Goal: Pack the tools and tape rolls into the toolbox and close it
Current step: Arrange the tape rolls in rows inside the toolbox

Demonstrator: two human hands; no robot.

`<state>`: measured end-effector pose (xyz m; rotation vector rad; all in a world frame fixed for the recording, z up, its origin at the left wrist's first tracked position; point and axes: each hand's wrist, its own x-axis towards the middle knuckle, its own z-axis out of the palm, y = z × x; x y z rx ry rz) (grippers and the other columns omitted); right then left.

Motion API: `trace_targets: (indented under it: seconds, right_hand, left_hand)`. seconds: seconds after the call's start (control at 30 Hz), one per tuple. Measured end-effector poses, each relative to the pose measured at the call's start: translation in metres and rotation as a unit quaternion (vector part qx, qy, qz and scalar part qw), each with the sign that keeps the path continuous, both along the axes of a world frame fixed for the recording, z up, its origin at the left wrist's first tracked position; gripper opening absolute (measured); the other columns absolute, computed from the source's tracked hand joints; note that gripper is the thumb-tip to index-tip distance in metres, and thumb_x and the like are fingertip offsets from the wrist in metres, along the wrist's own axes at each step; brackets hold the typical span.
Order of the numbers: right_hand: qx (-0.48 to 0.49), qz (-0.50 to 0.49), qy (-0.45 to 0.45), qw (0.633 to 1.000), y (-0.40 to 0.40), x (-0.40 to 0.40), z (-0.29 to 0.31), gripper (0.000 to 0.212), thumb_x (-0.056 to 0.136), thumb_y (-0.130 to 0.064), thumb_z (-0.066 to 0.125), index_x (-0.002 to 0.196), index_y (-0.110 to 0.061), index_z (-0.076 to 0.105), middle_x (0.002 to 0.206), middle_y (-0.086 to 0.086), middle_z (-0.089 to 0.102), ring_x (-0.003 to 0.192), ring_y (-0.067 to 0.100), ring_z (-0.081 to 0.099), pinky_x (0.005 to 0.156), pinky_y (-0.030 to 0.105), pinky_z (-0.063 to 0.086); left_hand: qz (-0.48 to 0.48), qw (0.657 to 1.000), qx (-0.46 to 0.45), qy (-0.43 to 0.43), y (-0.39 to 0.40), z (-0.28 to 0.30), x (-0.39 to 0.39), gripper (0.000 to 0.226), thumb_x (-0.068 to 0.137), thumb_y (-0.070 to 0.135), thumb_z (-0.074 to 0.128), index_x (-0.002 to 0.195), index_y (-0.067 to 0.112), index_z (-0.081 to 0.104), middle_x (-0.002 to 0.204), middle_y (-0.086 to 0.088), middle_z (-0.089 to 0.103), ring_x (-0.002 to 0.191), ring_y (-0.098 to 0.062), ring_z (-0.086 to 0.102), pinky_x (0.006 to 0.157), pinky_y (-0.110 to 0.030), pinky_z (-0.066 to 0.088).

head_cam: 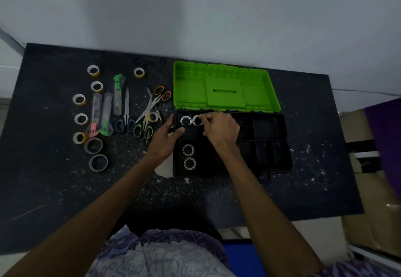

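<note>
The black toolbox lies open on the table, its green lid tipped back. Inside its left part sit several tape rolls: two at the back and two near the front. My right hand reaches into the back left corner, fingertips pinched on the second back roll. My left hand rests on the toolbox's left rim, fingers apart, holding nothing. Left of the box lie several scissors, utility knives and more tape rolls.
The dark speckled table ends at the wall behind. A cardboard box and a purple object stand off the right edge. A white scrap lies by the toolbox's front left corner.
</note>
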<state>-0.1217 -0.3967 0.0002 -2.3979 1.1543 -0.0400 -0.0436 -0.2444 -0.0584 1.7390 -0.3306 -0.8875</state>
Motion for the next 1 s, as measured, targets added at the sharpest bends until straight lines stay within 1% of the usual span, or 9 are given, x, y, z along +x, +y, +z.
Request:
trace_targets:
  seconds: [0.1,0.27,0.37,0.5,0.57,0.67,0.8,0.93,1.0]
  right_hand:
    - [0.023,-0.029,-0.01,0.999,-0.003,-0.003,-0.001,0.025,0.088,-0.055,0.062,0.101,-0.038,0.075,0.061,-0.007,0.071,0.079,0.013,0.071,0.077,0.032,0.056]
    - [0.054,-0.056,-0.042,0.996,-0.001,0.003,-0.002,0.019,0.084,-0.051,0.069,0.089,-0.035,0.077,0.055,-0.01,0.067,0.066,0.005,0.068,0.069,0.028,0.056]
    - [0.08,-0.026,-0.029,0.996,-0.005,-0.001,-0.001,0.021,0.09,-0.051,0.062,0.098,-0.038,0.076,0.054,-0.013,0.067,0.072,0.003,0.067,0.073,0.027,0.054]
    - [0.122,0.054,0.041,0.99,-0.021,-0.003,0.007,0.023,0.095,-0.048,0.052,0.11,-0.048,0.07,0.056,-0.017,0.067,0.084,-0.002,0.063,0.074,0.024,0.046]
    - [0.114,0.069,0.055,0.99,-0.026,-0.002,0.008,0.022,0.094,-0.048,0.054,0.11,-0.05,0.069,0.056,-0.018,0.067,0.085,-0.003,0.063,0.075,0.024,0.046]
    - [0.106,0.066,0.045,0.991,-0.03,-0.006,0.006,0.02,0.092,-0.048,0.057,0.107,-0.049,0.071,0.057,-0.018,0.067,0.083,-0.004,0.064,0.077,0.025,0.048]
    - [0.091,0.067,0.046,0.993,-0.032,-0.005,0.008,0.018,0.09,-0.049,0.061,0.105,-0.048,0.071,0.057,-0.018,0.067,0.084,-0.004,0.064,0.079,0.026,0.048]
    - [0.041,0.062,0.051,0.996,-0.028,0.0,0.007,0.017,0.087,-0.048,0.065,0.102,-0.045,0.072,0.056,-0.013,0.067,0.083,0.002,0.066,0.078,0.026,0.049]
    - [0.018,0.06,0.05,0.997,-0.026,0.0,0.005,0.017,0.086,-0.048,0.067,0.101,-0.044,0.073,0.058,-0.011,0.068,0.085,0.006,0.068,0.078,0.027,0.05]
  left_hand:
    - [-0.007,1.0,-0.005,-0.001,0.001,0.0,0.0,0.063,0.094,0.03,0.06,0.15,0.023,0.032,0.134,0.009,0.055,0.121,-0.008,0.054,0.103,-0.04,0.047]
    - [0.002,1.0,-0.004,-0.002,0.0,0.001,0.0,0.062,0.095,0.026,0.059,0.15,0.021,0.031,0.134,0.007,0.055,0.118,-0.007,0.054,0.102,-0.035,0.047]
    - [0.003,1.0,-0.003,-0.005,0.0,0.002,0.0,0.063,0.095,0.026,0.058,0.151,0.021,0.03,0.138,0.005,0.053,0.119,-0.007,0.053,0.099,-0.03,0.047]
    - [0.009,1.0,-0.003,-0.007,-0.002,0.004,-0.001,0.062,0.096,0.024,0.057,0.151,0.02,0.03,0.132,0.012,0.048,0.118,-0.004,0.049,0.094,-0.023,0.042]
    - [0.006,1.0,-0.008,-0.005,-0.001,0.002,0.0,0.062,0.095,0.025,0.058,0.151,0.021,0.03,0.134,0.011,0.049,0.12,-0.003,0.049,0.095,-0.022,0.043]
    - [0.0,1.0,-0.01,0.004,0.0,0.001,0.0,0.061,0.095,0.024,0.058,0.15,0.021,0.031,0.134,0.011,0.051,0.118,0.0,0.051,0.09,-0.013,0.045]
    - [0.008,1.0,-0.021,0.012,0.0,0.002,0.0,0.059,0.095,0.02,0.058,0.149,0.022,0.034,0.125,0.016,0.055,0.103,0.018,0.053,0.093,-0.018,0.048]
    - [0.008,0.999,-0.023,0.02,0.0,0.002,0.0,0.06,0.095,0.02,0.058,0.15,0.022,0.033,0.123,0.016,0.056,0.104,0.014,0.053,0.084,-0.01,0.049]
    - [0.008,0.999,-0.027,0.022,0.0,0.001,-0.001,0.061,0.095,0.021,0.059,0.15,0.022,0.032,0.13,0.01,0.056,0.111,0.005,0.055,0.089,-0.016,0.05]
